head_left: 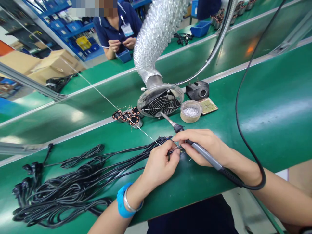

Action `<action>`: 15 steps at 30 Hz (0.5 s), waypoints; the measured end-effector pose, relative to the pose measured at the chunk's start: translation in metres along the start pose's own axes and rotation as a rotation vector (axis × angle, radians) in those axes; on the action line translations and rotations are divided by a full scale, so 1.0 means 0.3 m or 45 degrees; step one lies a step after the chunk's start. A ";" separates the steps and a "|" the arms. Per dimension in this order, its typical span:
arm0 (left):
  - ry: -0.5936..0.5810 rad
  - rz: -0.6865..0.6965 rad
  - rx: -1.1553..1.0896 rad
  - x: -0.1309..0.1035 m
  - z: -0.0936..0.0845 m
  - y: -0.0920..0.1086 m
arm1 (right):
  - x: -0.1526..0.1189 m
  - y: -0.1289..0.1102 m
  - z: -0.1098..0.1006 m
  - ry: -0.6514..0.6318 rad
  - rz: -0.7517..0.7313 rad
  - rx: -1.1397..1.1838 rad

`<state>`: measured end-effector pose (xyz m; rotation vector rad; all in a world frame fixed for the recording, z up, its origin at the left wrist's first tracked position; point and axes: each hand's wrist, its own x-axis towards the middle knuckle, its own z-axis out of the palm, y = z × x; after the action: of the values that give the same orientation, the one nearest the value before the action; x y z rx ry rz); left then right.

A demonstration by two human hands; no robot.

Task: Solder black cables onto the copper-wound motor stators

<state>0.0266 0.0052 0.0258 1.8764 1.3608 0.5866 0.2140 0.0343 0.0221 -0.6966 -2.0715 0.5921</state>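
Note:
My left hand (159, 162), with a blue band at the wrist, is closed in a pinch on the end of a black power cord. A thin solder wire (146, 134) slants down from the upper left to this hand. My right hand (207, 144) grips a grey-handled soldering iron (203, 153), its tip pointing up and left toward the fume fan. The right fingertips meet the left ones at the thin wire ends, whose exact hold is partly hidden. Beneath and behind the left hand, a bundle of black power cords (73, 185) spreads to the left across the green bench.
A fume extractor (161, 105) on a foil duct (156, 35) hangs ahead of my hands. Near it are a round tub (190, 112), a sponge tray (208, 106), an iron holder (198, 90) and several copper-wound coils (134, 121). Across the bench sits a co-worker (119, 32).

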 end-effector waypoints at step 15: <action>0.098 -0.100 -0.327 0.014 0.017 -0.031 | -0.120 -0.038 -0.031 0.491 0.069 -0.039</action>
<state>0.0260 0.0091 0.0150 1.6025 1.3327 0.7621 0.2362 0.0035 0.0137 -0.8171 -1.7106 0.4178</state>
